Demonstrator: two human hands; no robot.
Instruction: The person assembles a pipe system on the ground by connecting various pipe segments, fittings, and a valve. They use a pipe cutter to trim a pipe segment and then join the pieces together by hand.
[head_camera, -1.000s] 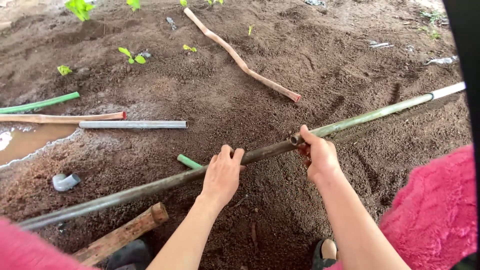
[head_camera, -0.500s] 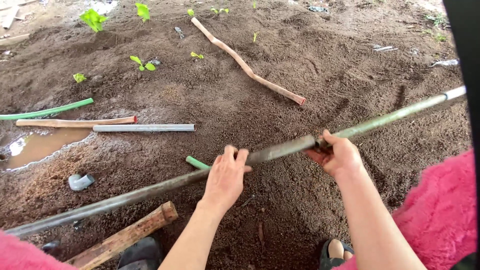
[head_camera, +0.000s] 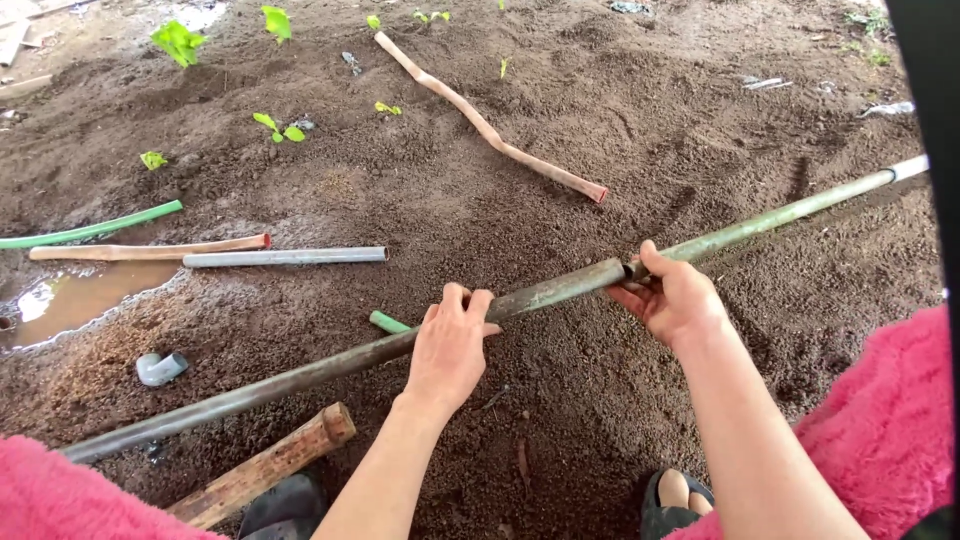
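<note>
Gripped from above, the dark pipe (head_camera: 330, 365) runs from lower left toward centre frame, with the left hand (head_camera: 450, 345) curled over it, fingers wrapped across the top, apparently to steady it. At centre right the right hand (head_camera: 678, 300) closes round the joint where a thinner greenish pipe (head_camera: 790, 212) meets the dark one and continues to the upper right edge; thumb pressed on top, likely to keep both lengths in line. Left of frame: puddle (head_camera: 70, 298), grey elbow fitting (head_camera: 160, 368), wooden handle (head_camera: 265, 470). Loose pipes (head_camera: 285, 257) lie apart on the soil (head_camera: 560, 100).
</note>
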